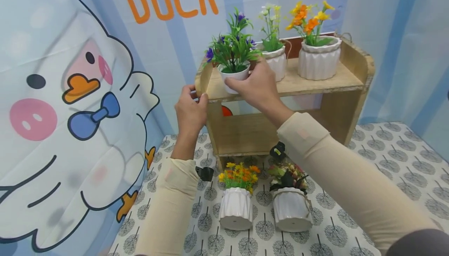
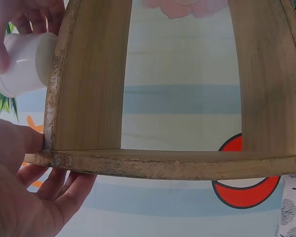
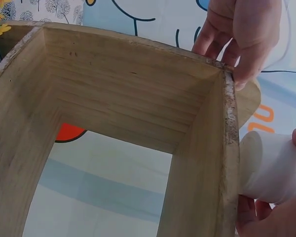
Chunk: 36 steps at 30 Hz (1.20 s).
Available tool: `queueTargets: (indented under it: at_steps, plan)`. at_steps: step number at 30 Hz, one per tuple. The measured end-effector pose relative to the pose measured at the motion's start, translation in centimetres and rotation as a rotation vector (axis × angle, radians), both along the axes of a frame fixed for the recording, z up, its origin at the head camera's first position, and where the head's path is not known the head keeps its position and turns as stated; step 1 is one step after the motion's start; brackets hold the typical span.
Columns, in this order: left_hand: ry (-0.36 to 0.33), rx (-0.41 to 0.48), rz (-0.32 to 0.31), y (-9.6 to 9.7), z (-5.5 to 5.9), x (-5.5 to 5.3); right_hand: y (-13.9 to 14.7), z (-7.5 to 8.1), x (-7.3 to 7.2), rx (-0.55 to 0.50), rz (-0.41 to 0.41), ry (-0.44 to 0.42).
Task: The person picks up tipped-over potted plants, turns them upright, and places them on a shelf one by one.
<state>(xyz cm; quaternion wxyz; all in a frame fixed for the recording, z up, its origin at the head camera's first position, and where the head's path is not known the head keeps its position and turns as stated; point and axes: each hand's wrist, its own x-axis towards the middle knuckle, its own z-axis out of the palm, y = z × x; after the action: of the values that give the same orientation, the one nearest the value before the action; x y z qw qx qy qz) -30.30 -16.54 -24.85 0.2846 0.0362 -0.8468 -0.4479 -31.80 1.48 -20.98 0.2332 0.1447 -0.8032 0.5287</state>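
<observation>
In the head view my right hand (image 1: 261, 84) grips a small white pot (image 1: 236, 77) holding a green plant with purple flowers (image 1: 233, 49), thumb on its near side. The pot's base is right at the top board, near the left end of the wooden shelf (image 1: 345, 112). My left hand (image 1: 191, 110) holds the shelf's left front corner, thumb in front and fingers wrapped around the side. The left wrist view shows that grip from below, the left hand (image 2: 39, 197) at the corner and the white pot (image 2: 24, 64) beyond the board. The right wrist view shows the pot (image 3: 269, 165) upright relative to the board.
On the top board stand a white pot with pale flowers (image 1: 275, 59) and a larger one with orange and yellow flowers (image 1: 319, 59). Two white flowerpots, one with orange blooms (image 1: 235, 209) and one with reddish blooms (image 1: 292, 211), stand on the tree-patterned cloth (image 1: 336, 234) before the shelf.
</observation>
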Motion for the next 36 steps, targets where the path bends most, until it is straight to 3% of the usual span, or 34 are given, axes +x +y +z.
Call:
queueTargets:
  at_steps: [5,25,36]
  plan:
    - [-0.007,0.000,0.003,0.1,0.1,0.0,-0.7,0.0,-0.7,0.031,-0.038,-0.005]
    - [0.033,-0.020,0.012,0.0,-0.2,-0.1,-4.5,1.1,-3.0,0.177,-0.222,-0.172]
    - [0.027,-0.020,0.007,0.0,-0.1,0.0,-5.1,1.6,-3.2,0.167,-0.233,-0.232]
